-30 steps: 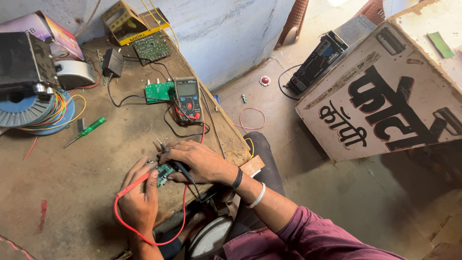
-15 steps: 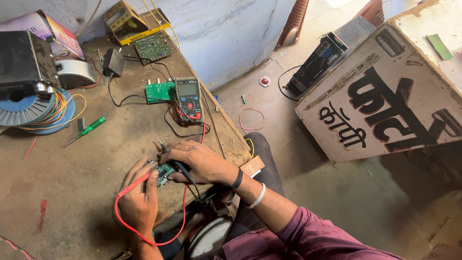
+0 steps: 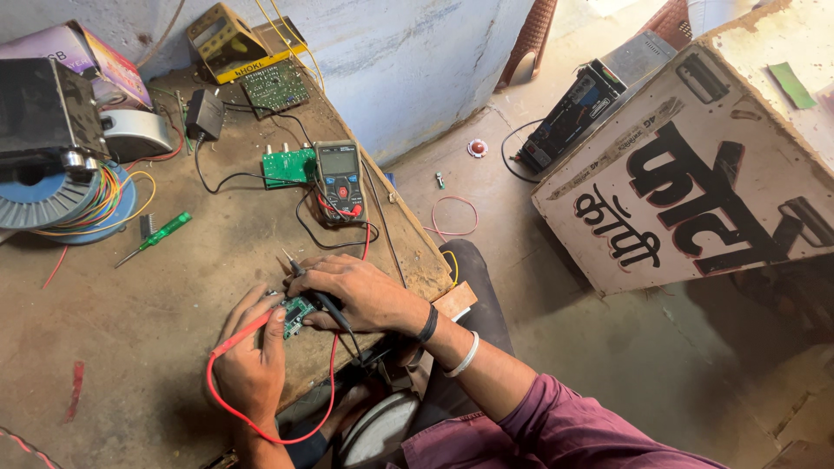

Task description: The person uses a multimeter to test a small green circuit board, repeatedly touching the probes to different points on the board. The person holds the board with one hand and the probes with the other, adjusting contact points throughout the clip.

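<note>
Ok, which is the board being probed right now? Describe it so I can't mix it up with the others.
Start at the worn brown workbench and go to its near edge, where both hands meet. The small green circuit board lies between the left hand and the right hand. Unlike the bigger boards up by the multimeter, it is tiny, with red and black probes on it.

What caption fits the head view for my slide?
Both hands at a worn workbench: left hand with red probe, right hand with black probe, on a small green circuit board.

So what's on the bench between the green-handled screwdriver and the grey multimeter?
Head view: only a black cable crosses bare bench between the green-handled screwdriver and grey multimeter.
</note>
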